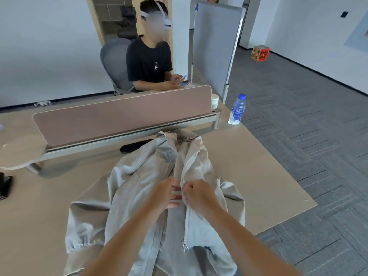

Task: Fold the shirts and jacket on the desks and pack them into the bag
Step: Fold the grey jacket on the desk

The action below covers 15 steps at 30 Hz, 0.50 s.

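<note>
A light grey zip jacket (139,176) lies spread front-up on the beige desk (258,176), collar toward the divider, front open. Its zipper pull (185,245) hangs near the hem on the right-hand panel. My left hand (166,193) lies on the left front panel at mid-chest, its fingers reaching to the zipper edge. My right hand (197,193) pinches the right panel's zipper edge at the same height. The two hands nearly touch. A sleeve with an elastic cuff (83,244) lies at the lower left. No bag or shirts are in view.
A pink desk divider (123,118) runs across behind the jacket. A water bottle (238,108) stands at the desk's far right corner, a white cup (215,100) beside the divider. A dark object (135,146) lies by the jacket's shoulder. A person sits opposite. Carpeted floor lies to the right.
</note>
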Each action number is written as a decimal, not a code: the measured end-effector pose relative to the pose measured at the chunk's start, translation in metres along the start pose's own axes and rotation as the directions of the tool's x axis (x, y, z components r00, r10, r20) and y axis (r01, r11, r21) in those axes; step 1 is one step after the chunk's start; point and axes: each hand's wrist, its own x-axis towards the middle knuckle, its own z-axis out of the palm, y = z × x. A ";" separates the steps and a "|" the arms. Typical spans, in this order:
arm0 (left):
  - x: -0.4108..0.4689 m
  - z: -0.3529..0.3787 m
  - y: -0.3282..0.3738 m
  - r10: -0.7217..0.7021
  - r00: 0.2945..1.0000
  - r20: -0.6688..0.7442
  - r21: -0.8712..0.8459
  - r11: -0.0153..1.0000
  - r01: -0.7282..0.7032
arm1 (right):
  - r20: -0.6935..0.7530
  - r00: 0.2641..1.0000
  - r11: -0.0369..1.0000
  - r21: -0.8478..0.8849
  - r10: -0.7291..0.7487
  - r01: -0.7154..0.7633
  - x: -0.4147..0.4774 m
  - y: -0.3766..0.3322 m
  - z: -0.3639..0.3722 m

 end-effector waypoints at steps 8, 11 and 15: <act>-0.009 -0.068 -0.012 0.041 0.995 -0.093 0.075 0.997 -0.035 | 0.212 0.968 0.983 0.097 0.134 -0.158 -0.005 0.007 0.059; -0.013 -0.075 -0.019 0.124 0.990 -0.071 0.197 0.974 -0.108 | 0.104 0.975 0.941 0.259 0.195 -0.216 -0.005 0.007 0.042; -0.020 -0.070 -0.021 0.180 0.984 -0.010 0.298 0.939 -0.169 | 0.030 0.980 0.951 0.239 0.196 -0.198 0.005 0.010 0.014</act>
